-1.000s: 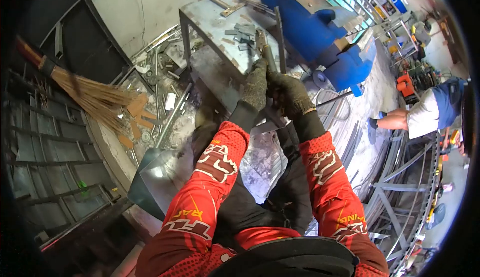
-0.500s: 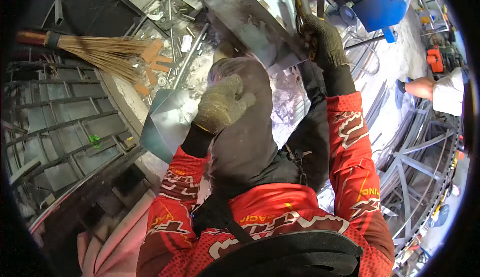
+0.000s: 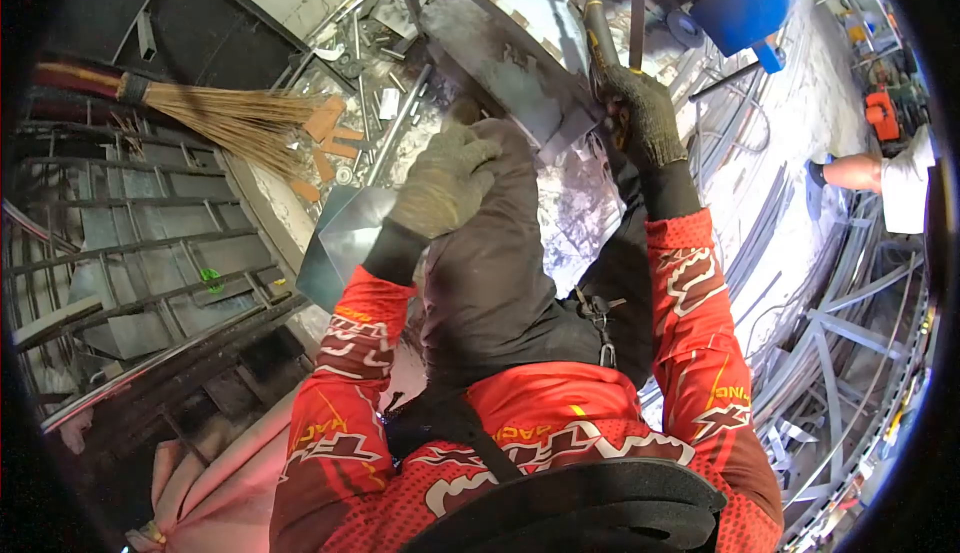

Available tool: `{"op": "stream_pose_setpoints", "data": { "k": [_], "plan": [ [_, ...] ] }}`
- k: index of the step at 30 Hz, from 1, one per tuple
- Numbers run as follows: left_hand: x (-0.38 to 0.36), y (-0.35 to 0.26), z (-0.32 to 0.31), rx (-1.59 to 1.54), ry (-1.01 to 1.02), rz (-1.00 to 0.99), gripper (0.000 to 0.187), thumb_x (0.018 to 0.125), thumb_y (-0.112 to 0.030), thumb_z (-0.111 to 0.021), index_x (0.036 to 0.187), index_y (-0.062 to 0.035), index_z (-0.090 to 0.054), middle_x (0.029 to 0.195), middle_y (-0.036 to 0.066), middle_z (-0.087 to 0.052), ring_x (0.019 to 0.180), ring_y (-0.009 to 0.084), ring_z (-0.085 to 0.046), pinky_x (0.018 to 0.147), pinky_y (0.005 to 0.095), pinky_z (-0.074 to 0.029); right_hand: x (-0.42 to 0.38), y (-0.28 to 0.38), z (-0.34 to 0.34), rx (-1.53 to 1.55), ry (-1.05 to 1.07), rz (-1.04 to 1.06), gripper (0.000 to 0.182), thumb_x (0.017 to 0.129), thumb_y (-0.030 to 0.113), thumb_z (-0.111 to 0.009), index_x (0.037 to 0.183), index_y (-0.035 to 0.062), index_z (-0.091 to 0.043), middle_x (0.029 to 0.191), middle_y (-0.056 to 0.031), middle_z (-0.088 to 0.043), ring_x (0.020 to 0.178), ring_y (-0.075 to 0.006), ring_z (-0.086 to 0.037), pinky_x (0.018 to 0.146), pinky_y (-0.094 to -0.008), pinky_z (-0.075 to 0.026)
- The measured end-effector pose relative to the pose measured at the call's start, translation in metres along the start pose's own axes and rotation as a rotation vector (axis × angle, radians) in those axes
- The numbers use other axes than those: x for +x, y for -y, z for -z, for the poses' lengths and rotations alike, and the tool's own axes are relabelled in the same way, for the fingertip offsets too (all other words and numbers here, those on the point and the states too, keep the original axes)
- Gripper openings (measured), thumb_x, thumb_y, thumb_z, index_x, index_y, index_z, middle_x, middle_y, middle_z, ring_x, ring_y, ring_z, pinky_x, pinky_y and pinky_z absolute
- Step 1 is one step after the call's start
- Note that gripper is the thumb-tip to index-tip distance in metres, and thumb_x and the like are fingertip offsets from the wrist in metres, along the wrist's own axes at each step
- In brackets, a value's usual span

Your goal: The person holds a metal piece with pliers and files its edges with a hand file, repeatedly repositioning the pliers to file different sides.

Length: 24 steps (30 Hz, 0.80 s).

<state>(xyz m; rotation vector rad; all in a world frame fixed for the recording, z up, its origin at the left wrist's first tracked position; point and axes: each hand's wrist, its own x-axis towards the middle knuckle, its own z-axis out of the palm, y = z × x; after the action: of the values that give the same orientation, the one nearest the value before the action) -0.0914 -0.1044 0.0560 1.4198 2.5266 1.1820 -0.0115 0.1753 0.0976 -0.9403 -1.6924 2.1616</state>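
Note:
My left hand (image 3: 442,181), in a grey-green knit glove, rests on my bent knee beside a bluish sheet plate (image 3: 345,238). No object shows in it, and how its fingers are set is hard to make out. My right hand (image 3: 640,113), gloved the same way, is wrapped round the lower part of a long dark tool (image 3: 598,38) with a metal end, which points up and away from me. Just left of that hand stands a dark metal frame (image 3: 515,68) with a flat panel.
A straw broom (image 3: 225,108) lies at upper left above a dark metal grid (image 3: 150,253). Metal offcuts and brown pieces (image 3: 325,118) litter the floor. Long metal strips (image 3: 790,263) run along the right. Another person's leg (image 3: 855,171) shows at far right, near blue objects (image 3: 740,8).
The view has shifted slightly. My left hand has turned a little on the knee, its thumb less spread. My right hand still holds the tool, now seen slightly lower.

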Motion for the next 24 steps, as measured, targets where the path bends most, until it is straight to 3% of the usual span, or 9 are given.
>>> {"op": "stream_pose_setpoints", "data": {
  "k": [4, 6, 8, 10, 14, 17, 20, 22, 24],
  "plan": [
    [-0.003, -0.004, 0.009, -0.279, 0.022, 0.060, 0.015, 0.097, -0.015, -0.068, 0.104, -0.0016, -0.065, 0.096, 0.011, -0.067, 0.091, 0.0236, -0.067, 0.080, 0.0354, -0.055, -0.002, -0.001, 0.008, -0.108, 0.004, -0.009, 0.026, 0.090, 0.032, -0.074, 0.090, 0.0069, -0.067, 0.071, 0.0005, -0.055, 0.059, -0.0100, -0.052, 0.051, -0.0244, -0.043],
    [0.012, -0.013, 0.027, -0.658, -0.153, 0.405, 0.014, 0.101, -0.016, -0.067, 0.104, -0.0023, -0.065, 0.093, 0.008, -0.067, 0.080, 0.0195, -0.067, 0.072, 0.0325, -0.055, -0.008, -0.001, 0.006, -0.140, 0.008, 0.021, 0.025, 0.090, 0.032, -0.074, 0.087, 0.0077, -0.066, 0.071, 0.0003, -0.055, 0.059, -0.0101, -0.052, 0.051, -0.0245, -0.043],
    [0.035, -0.006, 0.025, -0.712, -0.247, 0.446, 0.014, 0.103, -0.016, -0.065, 0.110, -0.0037, -0.063, 0.096, 0.007, -0.067, 0.074, 0.0165, -0.066, 0.067, 0.0301, -0.057, -0.004, 0.001, 0.001, -0.018, 0.016, -0.096, 0.023, 0.090, 0.028, -0.073, 0.084, 0.0089, -0.063, 0.070, -0.0001, -0.054, 0.056, -0.0112, -0.052, 0.049, -0.0254, -0.042],
    [0.061, 0.024, -0.001, -1.548, -0.078, 0.485, 0.021, 0.105, -0.017, -0.063, 0.121, -0.0046, -0.060, 0.101, 0.009, -0.067, 0.078, 0.0175, -0.069, 0.071, 0.0310, -0.060, 0.014, -0.014, -0.002, 0.092, 0.015, -0.026, 0.019, 0.088, 0.024, -0.074, 0.083, 0.0095, -0.062, 0.068, -0.0005, -0.054, 0.049, -0.0123, -0.047, 0.044, -0.0259, -0.037],
    [0.128, -0.013, -0.050, -1.291, 0.224, 0.744, 0.040, 0.101, -0.016, -0.064, 0.138, -0.0032, -0.055, 0.108, 0.012, -0.067, 0.092, 0.0206, -0.069, 0.074, 0.0344, -0.061, 0.018, 0.010, -0.027, 0.121, 0.058, -0.038, 0.020, 0.090, 0.025, -0.074, 0.086, 0.0081, -0.064, 0.068, 0.0018, -0.054, 0.053, -0.0107, -0.049, 0.045, -0.0247, -0.039],
    [0.143, -0.012, -0.092, -0.955, 0.021, 0.445, 0.040, 0.097, -0.013, -0.063, 0.134, -0.0005, -0.054, 0.108, 0.013, -0.066, 0.094, 0.0241, -0.068, 0.080, 0.0359, -0.057, 0.037, 0.022, -0.034, 0.038, 0.057, -0.019, 0.026, 0.090, 0.030, -0.075, 0.090, 0.0039, -0.069, 0.068, -0.0003, -0.056, 0.053, -0.0144, -0.056, 0.046, -0.0277, -0.043],
    [0.157, -0.002, -0.090, -1.056, 0.053, 0.479, 0.036, 0.095, -0.009, -0.060, 0.128, 0.0051, -0.056, 0.110, 0.014, -0.068, 0.096, 0.0234, -0.066, 0.084, 0.0364, -0.055, 0.050, 0.032, -0.031, -0.086, 0.057, -0.079, 0.032, 0.085, 0.031, -0.080, 0.093, 0.0022, -0.071, 0.070, -0.0059, -0.062, 0.057, -0.0202, -0.064, 0.051, -0.0333, -0.050],
    [0.163, 0.006, -0.096, -0.950, 0.015, 0.458, 0.035, 0.095, -0.010, -0.060, 0.126, 0.0058, -0.057, 0.107, 0.015, -0.069, 0.095, 0.0236, -0.066, 0.084, 0.0375, -0.055, 0.080, 0.016, -0.021, -0.630, 0.273, 0.705, 0.033, 0.080, 0.031, -0.083, 0.092, 0.0030, -0.071, 0.068, -0.0066, -0.062, 0.054, -0.0218, -0.063, 0.050, -0.0361, -0.050],
    [0.166, 0.011, -0.103, -0.838, -0.010, 0.436, 0.034, 0.095, -0.011, -0.061, 0.124, 0.0065, -0.058, 0.104, 0.017, -0.069, 0.095, 0.0237, -0.066, 0.084, 0.0386, -0.055, 0.081, 0.018, -0.021, -0.655, 0.285, 0.764, 0.031, 0.081, 0.030, -0.082, 0.093, 0.0037, -0.071, 0.067, -0.0060, -0.061, 0.054, -0.0199, -0.062, 0.050, -0.0361, -0.048]
  ]
}}
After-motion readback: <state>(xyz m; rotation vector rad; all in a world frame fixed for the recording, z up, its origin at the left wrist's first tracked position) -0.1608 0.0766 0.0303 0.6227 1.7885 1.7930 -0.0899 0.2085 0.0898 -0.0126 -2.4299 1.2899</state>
